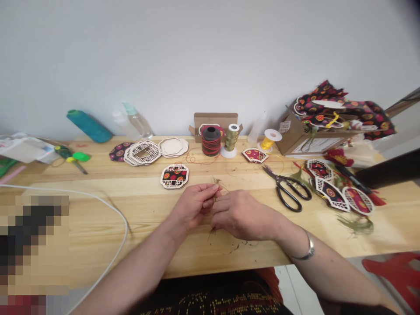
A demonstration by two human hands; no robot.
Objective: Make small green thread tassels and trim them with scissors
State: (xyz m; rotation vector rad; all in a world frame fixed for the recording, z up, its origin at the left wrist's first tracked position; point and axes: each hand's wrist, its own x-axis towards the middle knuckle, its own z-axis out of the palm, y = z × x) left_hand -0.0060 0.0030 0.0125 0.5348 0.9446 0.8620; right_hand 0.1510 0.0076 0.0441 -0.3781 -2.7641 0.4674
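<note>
Near the front of the wooden table, my left hand (197, 202) pinches a small bundle of olive-green threads (216, 180) between thumb and fingers. Frayed ends stick out above the thumb, and more strands hang down below. My right hand (236, 214), with a silver bangle at the wrist, is closed on the same bundle right beside the left; its fingers hide most of the threads. A fine strand runs up from between the hands. Beyond my left hand lies an octagonal wooden-framed ornament (174, 176) with flowered fabric. Black-handled scissors (290, 188) lie open to the right.
Along the back stand a red cord spool (211, 142), a gold thread cone (232, 139) and a yellow ribbon spool (270, 139). Wooden frames (144, 153) are stacked left of them. A cardboard box (295, 135) of fabric stands right, near finished ornaments (333, 194). A white cable (111, 205) crosses the left.
</note>
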